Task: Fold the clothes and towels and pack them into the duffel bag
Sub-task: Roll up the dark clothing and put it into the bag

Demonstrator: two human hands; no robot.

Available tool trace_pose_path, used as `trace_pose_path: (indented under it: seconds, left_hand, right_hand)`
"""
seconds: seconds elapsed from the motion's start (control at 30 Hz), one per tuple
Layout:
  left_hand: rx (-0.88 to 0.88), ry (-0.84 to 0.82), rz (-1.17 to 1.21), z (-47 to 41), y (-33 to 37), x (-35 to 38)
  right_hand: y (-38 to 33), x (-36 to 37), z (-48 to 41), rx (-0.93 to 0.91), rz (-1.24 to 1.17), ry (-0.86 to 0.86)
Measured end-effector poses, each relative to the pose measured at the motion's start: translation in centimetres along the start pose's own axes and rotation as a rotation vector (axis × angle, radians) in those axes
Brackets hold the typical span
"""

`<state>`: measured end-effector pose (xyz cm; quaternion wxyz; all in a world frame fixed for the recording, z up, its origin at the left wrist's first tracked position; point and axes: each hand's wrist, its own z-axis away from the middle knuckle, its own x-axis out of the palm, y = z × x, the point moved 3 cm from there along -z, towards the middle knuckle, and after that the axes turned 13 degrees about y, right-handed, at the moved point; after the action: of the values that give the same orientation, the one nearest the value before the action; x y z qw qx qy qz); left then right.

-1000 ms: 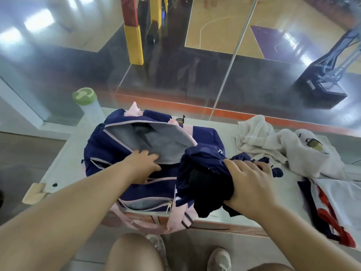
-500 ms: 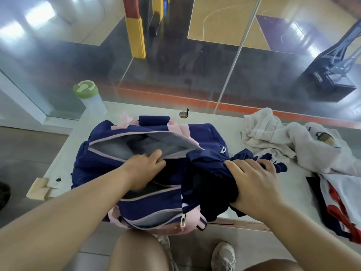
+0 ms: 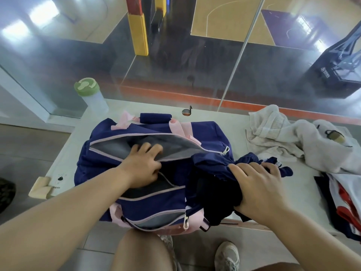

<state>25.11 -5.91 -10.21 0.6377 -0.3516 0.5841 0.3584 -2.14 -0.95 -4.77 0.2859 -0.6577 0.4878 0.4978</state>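
Note:
A navy duffel bag (image 3: 101, 165) with pink trim lies on the white table (image 3: 304, 194), its top zip open and the grey lining showing. My left hand (image 3: 142, 169) grips the near edge of the bag's opening, fingers hooked inside. My right hand (image 3: 257, 186) grips a bunched navy and black garment (image 3: 213, 188) at the bag's right end. A crumpled white towel (image 3: 273, 132) and a pale garment (image 3: 328, 151) lie to the right. A white, red and navy piece of clothing (image 3: 349, 194) lies at the far right edge.
A clear bottle with a green lid (image 3: 89, 94) stands at the table's back left. A glass wall runs along the table's far edge. A beige corner guard (image 3: 42, 187) sits on the near left corner. My knee and shoes show below the table.
My left hand has moved from the bag's flap into the opening and pulled it wider. The right hand keeps the dark garment at the bag's right end.

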Motion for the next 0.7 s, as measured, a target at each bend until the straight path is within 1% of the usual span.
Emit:
trace_pose_path:
  seconds: [0.03,0.13,0.2,0.23,0.27,0.33,0.43,0.47,0.6,0.7]
  left_hand:
    - [0.003,0.090,0.050,0.1,-0.3,-0.5]
    - [0.008,0.354,0.103,0.6,-1.2,-2.1]
    - [-0.023,0.465,0.130,0.9,-1.4,-3.5]
    - [-0.027,0.486,0.146,0.9,-1.5,-4.1]
    - [-0.022,0.482,0.171,0.9,-1.4,-4.6]
    - [-0.026,0.421,0.243,0.7,-1.2,-5.6]
    - [-0.125,0.332,0.315,0.2,-1.6,-6.9]
    - [-0.167,0.316,0.338,0.0,-1.9,-7.3]
    - [-0.303,0.355,0.482,-0.9,-3.0,-9.5]
    - [-0.309,0.312,0.585,-1.7,-3.2,-10.8]
  right_hand:
    - [0.0,0.0,0.0,-0.001,-0.001,0.001]
    - [0.1,-0.3,-0.1,-0.004,-0.011,0.008]
    - [0.1,-0.8,-0.1,-0.007,-0.029,0.033]
    - [0.0,-1.1,-0.2,-0.013,-0.043,0.050]
    - [-0.2,-1.5,-0.3,-0.024,-0.056,0.069]
    - [-0.7,-2.4,-0.7,-0.072,-0.075,0.103]
    - [-1.7,-3.7,-1.3,-0.183,-0.106,0.128]
    - [-2.1,-4.1,-1.4,-0.228,-0.121,0.123]
    - [-4.1,-5.4,-2.1,-0.438,-0.196,0.073]
    - [-6.1,-5.4,-2.6,-0.572,-0.298,0.017]
